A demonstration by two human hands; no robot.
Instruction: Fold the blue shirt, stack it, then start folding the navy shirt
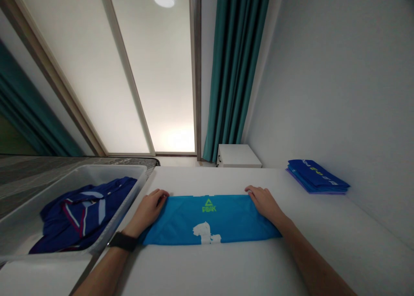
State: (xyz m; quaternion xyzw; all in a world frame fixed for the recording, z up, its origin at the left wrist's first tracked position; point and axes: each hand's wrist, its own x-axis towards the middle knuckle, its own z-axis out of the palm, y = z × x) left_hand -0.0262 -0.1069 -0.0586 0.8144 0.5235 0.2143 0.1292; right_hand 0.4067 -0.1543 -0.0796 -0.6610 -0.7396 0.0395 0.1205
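Observation:
A blue shirt (181, 220) lies folded into a long flat strip across the white table (207, 270). It bears a green PEAK logo near the top edge and a worn white print below. At the strip's upper left corner, my left hand (150, 212) has its fingers curled and closed on the cloth; a black band circles that wrist. My right hand (263, 203) grips the upper right corner, its fingertips at the far edge. The undersides of the cloth and the thumbs are partly hidden.
To the left stands a translucent plastic bin (136, 171) holding rumpled dark blue clothes (113, 192). A stack of folded blue clothes (317, 177) sits at the table's right, near the wall (339, 93). Beyond the table are a white cabinet (239, 155) and a green curtain (237, 71).

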